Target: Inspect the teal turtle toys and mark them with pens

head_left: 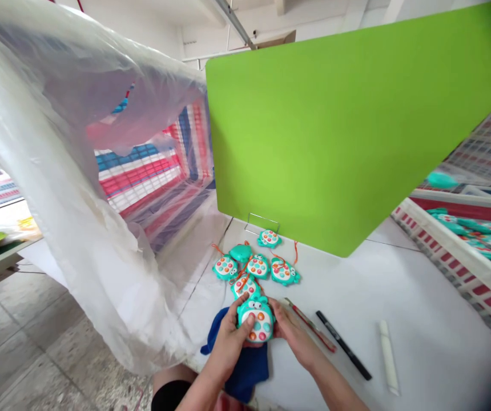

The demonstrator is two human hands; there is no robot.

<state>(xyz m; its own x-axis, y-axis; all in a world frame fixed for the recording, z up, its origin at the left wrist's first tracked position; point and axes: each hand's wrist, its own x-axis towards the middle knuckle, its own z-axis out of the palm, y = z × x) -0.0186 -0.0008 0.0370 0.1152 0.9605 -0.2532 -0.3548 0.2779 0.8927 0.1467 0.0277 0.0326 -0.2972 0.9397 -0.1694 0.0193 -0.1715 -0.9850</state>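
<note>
A teal toy (256, 322) with cartoon eyes and a white face full of coloured round buttons is held between my two hands, its face turned up toward me. My left hand (236, 328) grips its left side, the thumb lying over the buttons. Around the right edge curl the fingers of my right hand (286, 321). Just beyond lies a similar toy (245, 285) with an orange cord, partly covered by the held one. Several more such toys (257, 266) are grouped behind it, one teal back (240, 253) facing up. A dark blue cloth (248, 374) lies under my hands.
A black marker (343, 345), a white pen-like tube (388, 357) and a thin red tool (314, 326) lie at right on the white table (357, 297). A green board (335, 131) stands behind. Plastic sheeting (112, 240) hangs left; a white crate (455, 262) of toys stands right.
</note>
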